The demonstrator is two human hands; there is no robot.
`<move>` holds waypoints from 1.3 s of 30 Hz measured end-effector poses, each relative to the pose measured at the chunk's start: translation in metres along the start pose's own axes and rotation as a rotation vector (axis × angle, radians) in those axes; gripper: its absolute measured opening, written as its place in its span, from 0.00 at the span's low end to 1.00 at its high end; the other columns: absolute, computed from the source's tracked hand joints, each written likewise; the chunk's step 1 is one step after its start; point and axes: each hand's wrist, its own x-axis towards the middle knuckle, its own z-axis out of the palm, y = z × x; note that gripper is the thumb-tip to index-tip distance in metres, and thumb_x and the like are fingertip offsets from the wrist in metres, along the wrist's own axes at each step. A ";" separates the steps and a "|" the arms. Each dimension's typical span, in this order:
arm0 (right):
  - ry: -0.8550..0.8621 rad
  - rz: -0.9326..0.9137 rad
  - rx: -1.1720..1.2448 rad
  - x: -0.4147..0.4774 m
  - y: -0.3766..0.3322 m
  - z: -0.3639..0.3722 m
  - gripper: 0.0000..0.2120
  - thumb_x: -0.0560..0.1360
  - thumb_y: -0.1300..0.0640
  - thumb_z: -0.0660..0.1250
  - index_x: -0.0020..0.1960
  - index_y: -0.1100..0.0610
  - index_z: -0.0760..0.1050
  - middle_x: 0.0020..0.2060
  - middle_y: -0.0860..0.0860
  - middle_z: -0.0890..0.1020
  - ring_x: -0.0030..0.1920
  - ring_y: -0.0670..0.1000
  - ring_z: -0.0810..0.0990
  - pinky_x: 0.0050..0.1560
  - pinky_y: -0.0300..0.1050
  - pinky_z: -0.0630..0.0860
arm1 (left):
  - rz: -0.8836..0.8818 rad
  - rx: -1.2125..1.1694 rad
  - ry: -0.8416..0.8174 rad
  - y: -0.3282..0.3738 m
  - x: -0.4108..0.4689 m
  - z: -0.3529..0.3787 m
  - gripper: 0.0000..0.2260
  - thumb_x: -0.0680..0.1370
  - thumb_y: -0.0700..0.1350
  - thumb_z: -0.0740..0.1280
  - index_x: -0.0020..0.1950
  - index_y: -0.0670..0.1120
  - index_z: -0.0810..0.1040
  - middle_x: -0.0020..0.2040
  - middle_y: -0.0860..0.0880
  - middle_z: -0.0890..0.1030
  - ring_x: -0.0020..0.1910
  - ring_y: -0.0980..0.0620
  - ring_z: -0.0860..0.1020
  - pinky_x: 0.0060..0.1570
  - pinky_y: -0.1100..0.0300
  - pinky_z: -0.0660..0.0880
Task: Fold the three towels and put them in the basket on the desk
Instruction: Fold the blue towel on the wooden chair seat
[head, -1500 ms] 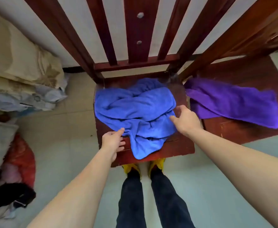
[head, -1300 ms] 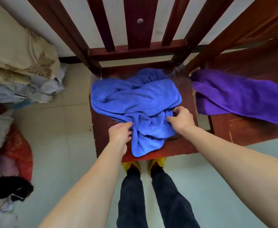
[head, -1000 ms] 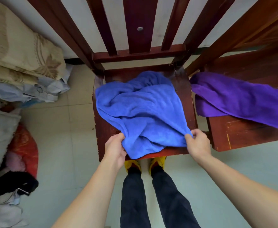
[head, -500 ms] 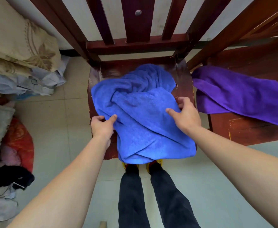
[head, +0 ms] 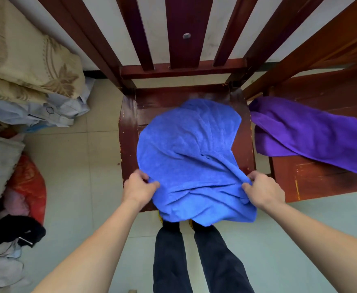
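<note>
Left hand [head: 138, 188] and right hand [head: 263, 190] each pinch, fingers clamped, a near edge of the blue towel [head: 191, 157] spread over the chair seat [head: 129, 132].

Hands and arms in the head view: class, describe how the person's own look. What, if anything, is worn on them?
Two bare hands, the left hand and the right hand, with no gloves, rings or watch visible. The left forearm and right forearm are bare too; no sleeve shows up to the frame's edge. Below them, dark trousers.
</note>
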 end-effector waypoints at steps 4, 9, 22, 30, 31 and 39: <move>0.212 -0.089 0.321 0.027 -0.038 -0.019 0.14 0.75 0.52 0.65 0.59 0.52 0.75 0.52 0.52 0.83 0.56 0.59 0.78 0.52 0.49 0.72 | 0.105 -0.206 0.285 0.049 0.023 -0.018 0.15 0.75 0.48 0.68 0.59 0.44 0.73 0.40 0.50 0.77 0.49 0.44 0.76 0.49 0.56 0.71; 0.142 -0.014 0.554 0.061 -0.091 -0.024 0.21 0.69 0.50 0.74 0.58 0.53 0.73 0.52 0.52 0.81 0.55 0.56 0.78 0.53 0.47 0.72 | 0.101 -0.112 0.184 0.080 0.052 -0.009 0.09 0.69 0.46 0.74 0.46 0.46 0.79 0.49 0.44 0.82 0.49 0.45 0.80 0.51 0.54 0.77; 0.199 -0.015 0.724 0.040 -0.037 -0.016 0.04 0.74 0.61 0.64 0.41 0.56 0.70 0.31 0.50 0.72 0.34 0.52 0.70 0.35 0.47 0.64 | -0.045 -0.355 -0.159 0.057 0.005 0.015 0.15 0.68 0.32 0.66 0.31 0.47 0.63 0.30 0.48 0.67 0.30 0.49 0.64 0.30 0.60 0.60; 0.022 0.097 1.139 0.043 -0.060 -0.046 0.15 0.69 0.71 0.67 0.35 0.53 0.68 0.27 0.49 0.66 0.25 0.47 0.62 0.21 0.36 0.60 | -0.165 -0.607 -0.478 0.072 0.012 -0.021 0.07 0.72 0.34 0.70 0.49 0.36 0.81 0.48 0.39 0.84 0.43 0.45 0.82 0.46 0.55 0.79; 0.057 0.091 1.143 0.044 -0.060 -0.048 0.16 0.68 0.72 0.67 0.36 0.53 0.68 0.28 0.49 0.67 0.26 0.47 0.63 0.23 0.36 0.62 | -0.130 -0.480 -0.434 0.071 0.015 -0.026 0.04 0.71 0.33 0.71 0.45 0.38 0.81 0.45 0.40 0.83 0.40 0.45 0.81 0.42 0.56 0.78; 0.270 -0.050 1.124 0.053 -0.074 -0.076 0.17 0.66 0.75 0.67 0.35 0.52 0.71 0.31 0.48 0.72 0.31 0.44 0.68 0.28 0.28 0.65 | -0.008 -0.461 -0.566 0.094 0.022 -0.074 0.12 0.61 0.35 0.70 0.44 0.38 0.78 0.43 0.39 0.81 0.40 0.44 0.80 0.40 0.57 0.75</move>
